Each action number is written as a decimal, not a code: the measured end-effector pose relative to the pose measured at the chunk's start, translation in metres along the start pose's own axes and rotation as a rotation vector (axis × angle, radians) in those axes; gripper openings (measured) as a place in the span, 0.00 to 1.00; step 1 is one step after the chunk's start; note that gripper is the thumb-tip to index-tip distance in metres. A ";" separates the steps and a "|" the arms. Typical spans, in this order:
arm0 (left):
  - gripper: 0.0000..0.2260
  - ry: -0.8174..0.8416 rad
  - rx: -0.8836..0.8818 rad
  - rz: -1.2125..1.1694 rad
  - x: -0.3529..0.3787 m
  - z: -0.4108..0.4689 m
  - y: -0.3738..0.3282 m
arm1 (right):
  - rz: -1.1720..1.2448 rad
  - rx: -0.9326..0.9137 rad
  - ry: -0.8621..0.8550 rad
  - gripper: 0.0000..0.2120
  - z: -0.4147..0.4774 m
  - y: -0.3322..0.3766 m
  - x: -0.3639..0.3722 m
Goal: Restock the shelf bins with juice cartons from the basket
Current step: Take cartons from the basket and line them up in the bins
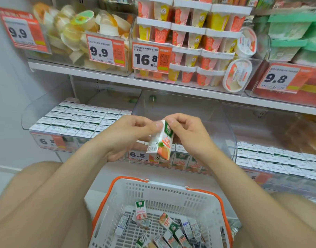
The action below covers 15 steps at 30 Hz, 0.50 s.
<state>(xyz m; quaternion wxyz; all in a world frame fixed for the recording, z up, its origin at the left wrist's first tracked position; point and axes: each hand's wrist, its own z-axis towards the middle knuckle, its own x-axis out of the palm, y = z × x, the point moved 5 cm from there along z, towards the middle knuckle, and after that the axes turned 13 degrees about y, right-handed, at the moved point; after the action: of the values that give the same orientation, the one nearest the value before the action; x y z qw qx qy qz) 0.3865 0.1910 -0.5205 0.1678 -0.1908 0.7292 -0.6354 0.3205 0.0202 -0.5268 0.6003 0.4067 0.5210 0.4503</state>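
An orange-and-white juice carton (160, 142) hangs tilted in front of the middle clear shelf bin (182, 108). My right hand (187, 133) pinches its top corner with curled fingers. My left hand (125, 136) grips the same top from the left, its lower fingers behind the carton. Below stands a white basket (164, 196) with orange handles, and several loose cartons (168, 224) lie on its floor. The middle bin holds a low front row of cartons (187, 163). The left bin (78, 119) is packed with carton tops.
A right-hand bin (278, 161) also holds rows of cartons. The upper shelf (117, 77) carries bins of jelly cups and dessert tubs with price tags 9.9, 16.8 and 9.8. My knees frame the basket on both sides. A white wall lies to the left.
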 end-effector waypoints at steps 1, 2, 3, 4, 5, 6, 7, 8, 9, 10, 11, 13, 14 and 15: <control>0.13 0.001 0.009 0.032 -0.001 -0.004 0.000 | -0.011 -0.018 -0.061 0.09 0.000 0.001 -0.001; 0.14 -0.009 0.013 0.055 -0.002 -0.007 0.001 | -0.027 -0.034 -0.098 0.07 0.000 0.001 0.001; 0.15 -0.027 0.011 0.071 -0.003 -0.009 0.002 | -0.038 -0.045 -0.123 0.06 0.001 0.000 0.003; 0.15 -0.044 0.010 0.087 -0.005 -0.010 0.004 | -0.037 -0.050 -0.148 0.04 0.002 0.000 0.007; 0.16 -0.061 0.017 0.103 -0.006 -0.011 0.004 | -0.033 -0.058 -0.181 0.03 0.005 0.001 0.009; 0.18 -0.074 0.031 0.116 -0.008 -0.012 0.003 | -0.028 -0.071 -0.221 0.03 0.008 0.002 0.012; 0.19 -0.085 0.047 0.119 -0.010 -0.012 0.002 | -0.028 -0.086 -0.264 0.04 0.011 0.004 0.016; 0.20 -0.096 0.062 0.113 -0.012 -0.013 0.001 | -0.035 -0.100 -0.303 0.04 0.014 0.006 0.020; 0.21 -0.099 0.076 0.110 -0.013 -0.014 -0.001 | -0.044 -0.112 -0.344 0.04 0.017 0.008 0.023; 0.21 -0.105 0.086 0.118 -0.014 -0.015 -0.002 | -0.042 -0.119 -0.377 0.04 0.019 0.010 0.027; 0.20 -0.119 0.093 0.132 -0.015 -0.015 -0.003 | -0.040 -0.123 -0.389 0.05 0.021 0.011 0.029; 0.19 -0.161 0.102 0.148 -0.020 -0.016 -0.003 | -0.079 -0.102 -0.309 0.09 0.025 0.012 0.030; 0.18 -0.175 0.108 0.146 -0.023 -0.016 -0.004 | -0.116 -0.076 -0.224 0.11 0.027 0.012 0.029; 0.17 -0.186 0.115 0.146 -0.026 -0.016 -0.005 | -0.149 -0.047 -0.128 0.13 0.027 0.012 0.027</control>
<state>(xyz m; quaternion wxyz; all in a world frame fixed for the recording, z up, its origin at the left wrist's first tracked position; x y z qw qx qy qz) 0.4021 0.2168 -0.5138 0.2914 -0.1853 0.6849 -0.6417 0.3476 0.0491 -0.5193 0.6738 0.3804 0.4995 0.3895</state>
